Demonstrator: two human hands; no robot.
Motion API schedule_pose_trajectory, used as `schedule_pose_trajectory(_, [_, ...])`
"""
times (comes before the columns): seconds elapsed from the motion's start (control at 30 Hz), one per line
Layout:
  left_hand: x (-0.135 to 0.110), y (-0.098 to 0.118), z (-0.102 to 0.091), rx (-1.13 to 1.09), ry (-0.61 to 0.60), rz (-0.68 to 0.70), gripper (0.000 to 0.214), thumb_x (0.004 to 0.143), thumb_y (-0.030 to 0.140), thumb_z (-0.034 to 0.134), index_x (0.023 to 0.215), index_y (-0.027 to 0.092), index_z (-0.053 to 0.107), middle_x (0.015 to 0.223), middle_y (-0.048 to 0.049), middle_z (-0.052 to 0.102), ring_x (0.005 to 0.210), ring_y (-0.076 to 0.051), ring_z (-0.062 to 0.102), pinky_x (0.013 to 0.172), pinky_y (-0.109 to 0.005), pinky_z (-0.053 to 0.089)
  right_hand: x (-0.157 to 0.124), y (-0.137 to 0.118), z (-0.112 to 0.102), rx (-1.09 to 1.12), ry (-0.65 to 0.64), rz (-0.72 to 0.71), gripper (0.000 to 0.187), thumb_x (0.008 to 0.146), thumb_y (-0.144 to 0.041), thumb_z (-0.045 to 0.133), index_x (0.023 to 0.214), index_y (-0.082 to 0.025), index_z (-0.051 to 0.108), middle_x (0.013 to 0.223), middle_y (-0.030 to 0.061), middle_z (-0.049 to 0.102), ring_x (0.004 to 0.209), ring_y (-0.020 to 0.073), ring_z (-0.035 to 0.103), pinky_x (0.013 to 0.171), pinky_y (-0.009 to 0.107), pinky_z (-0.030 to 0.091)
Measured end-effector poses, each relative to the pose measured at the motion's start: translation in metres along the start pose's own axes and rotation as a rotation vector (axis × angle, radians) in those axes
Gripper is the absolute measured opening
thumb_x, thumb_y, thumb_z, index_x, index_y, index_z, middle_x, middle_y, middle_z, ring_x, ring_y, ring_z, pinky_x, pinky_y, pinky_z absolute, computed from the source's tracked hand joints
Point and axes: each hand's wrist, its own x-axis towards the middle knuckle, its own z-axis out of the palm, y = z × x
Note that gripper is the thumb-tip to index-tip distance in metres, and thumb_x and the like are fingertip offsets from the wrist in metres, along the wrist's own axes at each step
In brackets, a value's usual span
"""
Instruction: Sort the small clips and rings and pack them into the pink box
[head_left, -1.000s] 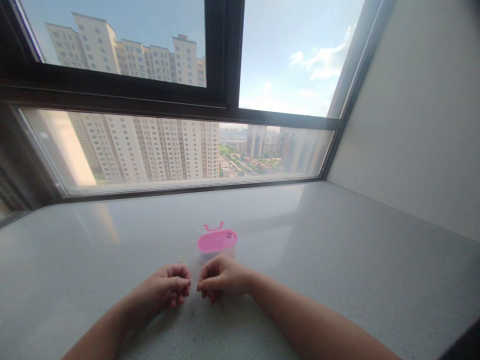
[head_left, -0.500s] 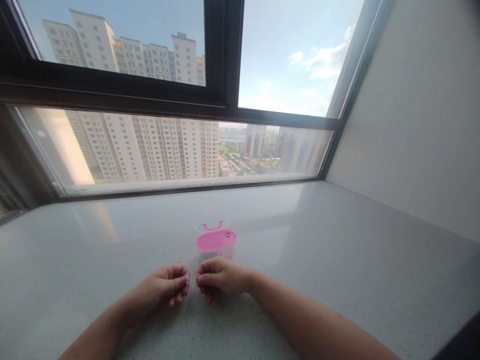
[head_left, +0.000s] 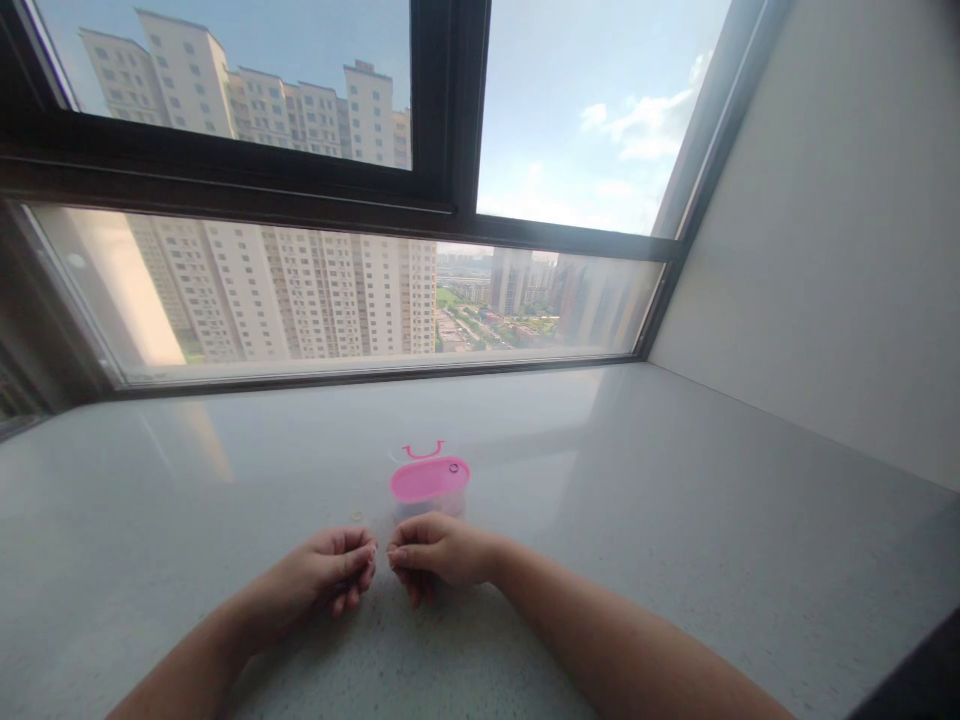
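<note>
My left hand (head_left: pixel 336 568) is closed in a pinch low in the view, thumb against the forefinger. Facing it across a narrow gap, my right hand (head_left: pixel 435 552) pinches too. Whatever lies between the fingertips of either hand is too small to name. Just beyond my right hand stands an oval box with a pink lid (head_left: pixel 429 480) and a see-through body, partly hidden by that hand. A small dark ring (head_left: pixel 454 468) rests on the lid. Behind the box lies a pink curved handle (head_left: pixel 424 452). A tiny pale ring (head_left: pixel 358 516) lies on the surface past my left hand.
The pale speckled sill (head_left: pixel 675 520) stretches out under both hands. A dark window frame (head_left: pixel 375 378) borders it at the back, and a white wall (head_left: pixel 825 250) rises on the right. Tall buildings (head_left: pixel 300 295) show through the glass.
Both hands keep their pinched pose, with hardly any movement. The whole view has shifted very slightly; the box and handle stay in place.
</note>
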Motion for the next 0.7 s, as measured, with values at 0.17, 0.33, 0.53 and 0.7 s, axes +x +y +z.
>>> schedule_pose_trajectory(0.17, [0.0003,0.0009,0.0015,-0.026,0.014,-0.007,0.028,0.071,0.039,0.067,0.071,0.013,0.056,0.061,0.0013,0.054,0.047,-0.006,0.046,0.042,-0.015,0.029,0.0013,0.0024,-0.0008,0.011,0.028,0.005,0.035,0.074,-0.047,0.062,0.081,-0.014,0.051,0.060,-0.0029,0.053,0.046,0.0078,0.051,0.044,0.019,0.040])
schedule_pose_trajectory(0.33, [0.0006,0.0020,0.0034,-0.056,0.057,-0.039,0.026,0.066,0.036,0.071,0.069,0.014,0.057,0.057,0.0017,0.055,0.046,-0.007,0.047,0.041,-0.016,0.028,0.0014,-0.0001,0.0005,0.031,0.045,0.035,0.039,0.068,-0.048,0.067,0.080,-0.013,0.053,0.062,-0.0023,0.054,0.048,0.0088,0.054,0.044,0.019,0.039])
schedule_pose_trajectory(0.53, [0.0010,0.0031,0.0036,-0.052,0.079,-0.029,0.027,0.062,0.036,0.072,0.068,0.014,0.058,0.056,0.0013,0.055,0.046,-0.008,0.048,0.041,-0.017,0.028,0.0004,-0.0012,0.0003,0.049,0.034,0.061,0.039,0.067,-0.046,0.068,0.081,-0.012,0.055,0.066,-0.0018,0.057,0.049,0.0076,0.054,0.047,0.019,0.039])
schedule_pose_trajectory(0.7, [0.0009,0.0042,0.0072,-0.028,0.107,0.031,0.026,0.062,0.036,0.072,0.067,0.014,0.058,0.053,0.0031,0.053,0.045,-0.009,0.048,0.039,-0.018,0.027,0.0011,-0.0002,0.0011,0.054,0.084,0.032,0.036,0.067,-0.043,0.068,0.080,-0.013,0.056,0.063,-0.0013,0.056,0.048,0.0088,0.055,0.044,0.019,0.039])
